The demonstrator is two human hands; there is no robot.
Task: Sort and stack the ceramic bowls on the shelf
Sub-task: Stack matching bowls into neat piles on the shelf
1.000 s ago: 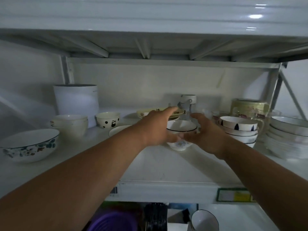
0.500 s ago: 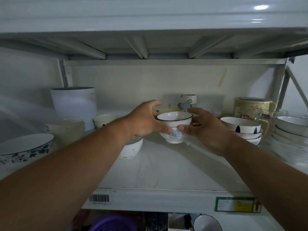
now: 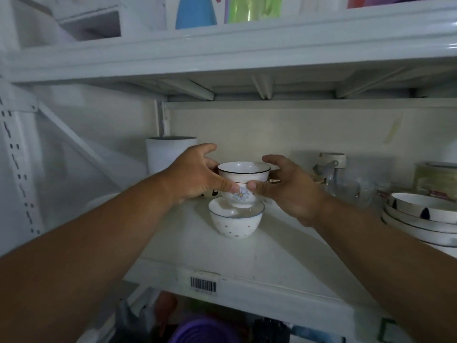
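Note:
A small white bowl (image 3: 243,180) with a dark rim and a blue daisy on its side hangs between both hands. My left hand (image 3: 195,177) grips its left side, thumb on the front. My right hand (image 3: 284,186) holds its right side, thumb beside the daisy. The bowl's foot sits just above or inside a wider white bowl (image 3: 235,222) with coloured dots, which stands on the white shelf (image 3: 284,263). A stack of white bowls with dark marks (image 3: 420,216) stands at the right edge.
A tall white canister (image 3: 168,154) stands at the back left. Glass cups (image 3: 351,189), a lidded bottle (image 3: 330,164) and a yellowish jar (image 3: 435,179) crowd the back right. A shelf board runs close overhead. A purple item (image 3: 205,330) lies below.
Both hands have lifted the daisy bowl and carried it left, over the dotted bowl. The view has tilted up and shifted left.

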